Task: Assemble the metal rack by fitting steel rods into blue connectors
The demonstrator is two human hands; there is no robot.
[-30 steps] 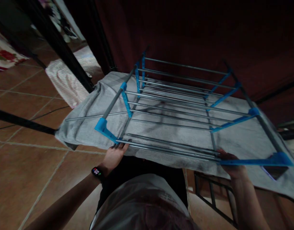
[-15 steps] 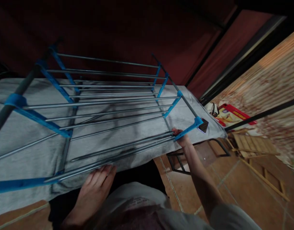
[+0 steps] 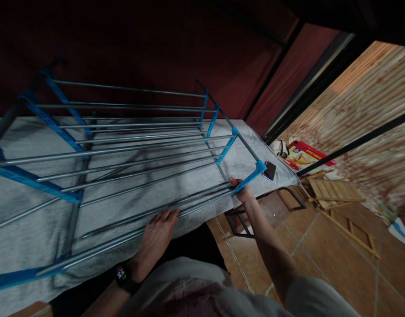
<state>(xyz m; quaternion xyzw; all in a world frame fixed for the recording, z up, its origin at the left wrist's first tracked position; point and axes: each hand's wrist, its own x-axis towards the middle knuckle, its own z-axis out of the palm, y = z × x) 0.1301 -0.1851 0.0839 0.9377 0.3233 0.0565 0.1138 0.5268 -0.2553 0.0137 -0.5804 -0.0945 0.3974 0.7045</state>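
Observation:
A rack of grey metal tubes (image 3: 149, 152) and blue plastic brackets (image 3: 226, 149) lies across a grey cloth-covered surface. Along its near side, my left hand (image 3: 160, 229) curls its fingers over the front tubes around mid-length. My right hand (image 3: 241, 190) is closed around the right end of a loose-ended tube (image 3: 132, 216), beside the near right blue bracket (image 3: 250, 178); that bracket hides part of the fingers. The left tip of this tube lies free of the left blue bracket (image 3: 20, 277). A watch (image 3: 122, 274) is on my left wrist.
A phone (image 3: 269, 171) lies on the cloth (image 3: 242, 152) right of the rack. Beyond are a red and yellow package (image 3: 306, 155) and a folded wooden chair (image 3: 336, 193) on the tiled floor (image 3: 308, 255). Dark red fabric (image 3: 139, 48) hangs behind.
My left hand has slid rightward along the front tubes toward the middle. My right hand keeps its place at the tube's right end. The view has shifted slightly to the right.

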